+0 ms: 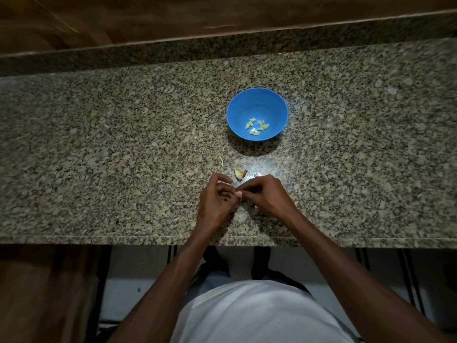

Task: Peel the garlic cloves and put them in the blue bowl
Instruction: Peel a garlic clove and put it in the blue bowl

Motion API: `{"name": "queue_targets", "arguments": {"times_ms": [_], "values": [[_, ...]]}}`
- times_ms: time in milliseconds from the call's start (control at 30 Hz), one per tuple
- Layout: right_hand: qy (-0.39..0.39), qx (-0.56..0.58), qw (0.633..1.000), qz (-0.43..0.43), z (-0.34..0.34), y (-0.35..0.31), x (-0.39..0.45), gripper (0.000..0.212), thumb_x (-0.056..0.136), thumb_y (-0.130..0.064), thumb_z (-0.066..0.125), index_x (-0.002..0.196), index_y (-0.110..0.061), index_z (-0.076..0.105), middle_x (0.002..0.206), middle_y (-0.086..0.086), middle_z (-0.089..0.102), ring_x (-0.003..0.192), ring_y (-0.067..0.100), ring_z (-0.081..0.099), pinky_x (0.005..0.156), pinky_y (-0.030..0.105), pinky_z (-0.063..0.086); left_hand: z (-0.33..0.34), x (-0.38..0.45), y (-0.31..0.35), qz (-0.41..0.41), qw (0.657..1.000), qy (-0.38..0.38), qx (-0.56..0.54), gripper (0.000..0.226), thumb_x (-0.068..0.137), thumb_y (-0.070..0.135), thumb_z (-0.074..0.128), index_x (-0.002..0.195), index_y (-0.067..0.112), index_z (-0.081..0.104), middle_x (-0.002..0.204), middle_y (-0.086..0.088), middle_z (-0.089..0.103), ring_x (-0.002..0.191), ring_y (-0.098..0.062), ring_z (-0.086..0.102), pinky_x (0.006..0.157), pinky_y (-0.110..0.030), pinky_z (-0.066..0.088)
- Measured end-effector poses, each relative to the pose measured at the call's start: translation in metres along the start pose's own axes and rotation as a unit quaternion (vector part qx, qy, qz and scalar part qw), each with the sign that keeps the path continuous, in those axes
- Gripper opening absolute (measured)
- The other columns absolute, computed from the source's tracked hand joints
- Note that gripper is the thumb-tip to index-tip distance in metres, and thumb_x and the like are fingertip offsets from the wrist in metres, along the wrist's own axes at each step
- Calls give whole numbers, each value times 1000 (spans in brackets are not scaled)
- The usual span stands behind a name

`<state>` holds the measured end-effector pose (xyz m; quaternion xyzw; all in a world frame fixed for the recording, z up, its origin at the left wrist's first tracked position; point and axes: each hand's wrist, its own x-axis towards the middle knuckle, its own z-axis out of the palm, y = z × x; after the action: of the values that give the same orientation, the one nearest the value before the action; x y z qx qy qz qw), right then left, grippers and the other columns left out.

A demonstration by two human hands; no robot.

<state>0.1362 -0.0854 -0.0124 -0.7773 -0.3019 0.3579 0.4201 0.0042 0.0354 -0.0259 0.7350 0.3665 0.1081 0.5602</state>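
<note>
Pinching one clove [238, 193] between curled fingers, left hand [217, 198] and right hand [263, 194] meet; blue bowl [233, 112] lies farther, slightly right, nearer right hand.

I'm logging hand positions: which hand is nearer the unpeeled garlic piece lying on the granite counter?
Right, narrowly. The right hand sits just below the unpeeled garlic piece; the left hand lies below it to the left.

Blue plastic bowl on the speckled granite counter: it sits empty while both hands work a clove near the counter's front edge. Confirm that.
Not empty. The head view shows the round blue plastic bowl holding several peeled pale garlic cloves. The rest stands: left hand and right hand work together near the speckled granite counter's front edge.
</note>
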Motion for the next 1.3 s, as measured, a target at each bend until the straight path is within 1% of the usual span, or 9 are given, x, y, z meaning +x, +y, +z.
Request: {"name": "queue_targets", "arguments": {"times_ms": [167, 333, 467, 600, 733, 867, 1033, 1167, 1300], "values": [[-6, -27, 1000, 9, -1, 3, 6, 5, 91, -19, 77, 90, -16, 81, 81, -5, 78, 77, 7, 74, 75, 34, 62, 6, -4, -1, 35, 998, -30, 37, 39, 96, 19, 73, 122, 23, 45, 87, -4, 71, 73, -17, 65, 66, -35, 55], [-18, -55, 998, 25, 4, 0, 7, 12, 100, -15, 66, 93, -11, 75, 80, -3, 75, 76, 11, 72, 72, 33, 58, 12, -6, -2, 27, 998, -32, 45, 44, 98, 26, 72, 130, 23, 43, 93, 1, 71, 79, -14, 68, 72, -36, 59], [-18, 91, 990, 106, 6, 7, 8, 21, 104, -22, 64, 92, -11, 76, 83, 5, 79, 75, 21, 71, 71, 40, 58, 10, -4, 1, 2, 1000, -15, 17, 42, 96, 20, 76, 126, 23, 47, 95, -1, 72, 81, -15, 69, 71, -32, 59], [-14, 215, 964, 156, 1, 10, 11, 18, 104, -18, 66, 101, -2, 73, 86, 12, 78, 68, 15, 63, 72, 42, 54, 6, -1, 4, -26, 999, 2, -19, 42, 88, 12, 83, 119, 20, 56, 90, -4, 74, 83, -20, 71, 72, -28, 57], [-6, 247, 954, 168, -7, 13, 13, 16, 102, -16, 69, 100, 0, 75, 81, 9, 76, 73, 21, 61, 71, 37, 52, 3, 0, 5, -18, 1000, 9, -12, 18, 86, 15, 85, 101, 16, 75, 92, 2, 78, 88, -10, 74, 75, -21, 60], [-8, 268, 948, 171, -5, 12, 10, 17, 99, -19, 73, 102, -2, 76, 80, 6, 73, 76, 22, 59, 65, 31, 51, 10, -2, 12, -46, 995, -10, -83, 20, 88, 24, 84, 102, 11, 80, 96, -2, 80, 92, -14, 76, 76, -26, 61], [-2, 206, 973, 107, -4, 12, 7, 14, 98, -21, 75, 101, -7, 76, 94, 11, 79, 87, 32, 75, 82, 45, 62, 13, -2, 7, -53, 996, 0, -78, 17, 93, 22, 79, 103, 9, 80, 95, -2, 80, 92, -14, 77, 78, -29, 61], [-16, 88, 996, 6, -11, 11, 7, 10, 97, -20, 75, 104, -15, 81, 91, -2, 80, 82, 10, 76, 70, 22, 60, 8, -2, 7, -50, 997, -14, -49, 19, 93, 29, 80, 100, 11, 80, 92, -1, 80, 90, -14, 77, 83, -37, 64], [-3, 0, 999, -33, -8, 9, 12, 12, 97, -21, 75, 105, -16, 82, 96, -3, 79, 85, 5, 74, 75, 20, 57, 6, -1, 8, -51, 998, -16, -41, 18, 93, 28, 80, 99, 12, 80, 90, -2, 80, 89, -17, 77, 84, -38, 64]]}}
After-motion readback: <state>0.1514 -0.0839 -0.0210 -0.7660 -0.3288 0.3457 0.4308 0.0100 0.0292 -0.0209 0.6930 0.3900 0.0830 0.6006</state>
